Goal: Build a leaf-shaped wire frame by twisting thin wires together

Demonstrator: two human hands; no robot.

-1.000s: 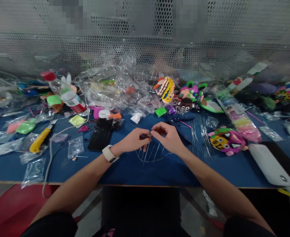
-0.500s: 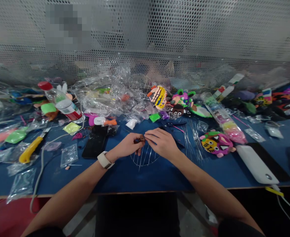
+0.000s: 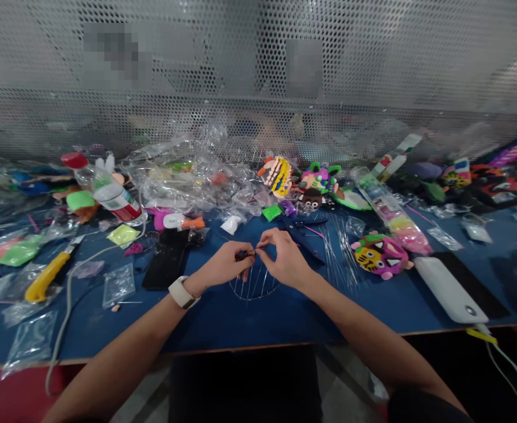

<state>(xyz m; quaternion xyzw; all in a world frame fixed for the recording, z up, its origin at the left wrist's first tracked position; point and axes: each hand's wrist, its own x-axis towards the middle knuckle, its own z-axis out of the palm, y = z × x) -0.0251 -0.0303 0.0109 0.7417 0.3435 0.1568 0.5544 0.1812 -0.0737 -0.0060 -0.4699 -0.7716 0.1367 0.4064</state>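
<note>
Close together above the front of the table, both my hands work on a thin wire frame (image 3: 255, 298), its curved rim and several spokes spreading below my fingers. My left hand (image 3: 224, 263), with a pale watch on its wrist, is closed on the frame's upper part. Thumb and index finger of my right hand (image 3: 285, 263) pinch together right beside the left fingertips, at the top of the wires. The exact bit between the fingertips is too small to make out. Loose straight wires (image 3: 338, 249) lie to the right of my hands, near dark-handled pliers (image 3: 305, 223).
A black phone (image 3: 165, 258) and a yellow utility knife (image 3: 51, 273) lie left, with a plastic bottle (image 3: 115, 197) behind. Right are a colourful clay mask (image 3: 379, 255) and a white power bank (image 3: 450, 288). Plastic bags (image 3: 188, 182) line the perforated metal screen (image 3: 241, 64).
My right fingers, earlier stretched flatter over the wires, are now curled into a tighter pinch. The left hand keeps its hold on the wire frame. The view has shifted slightly.
</note>
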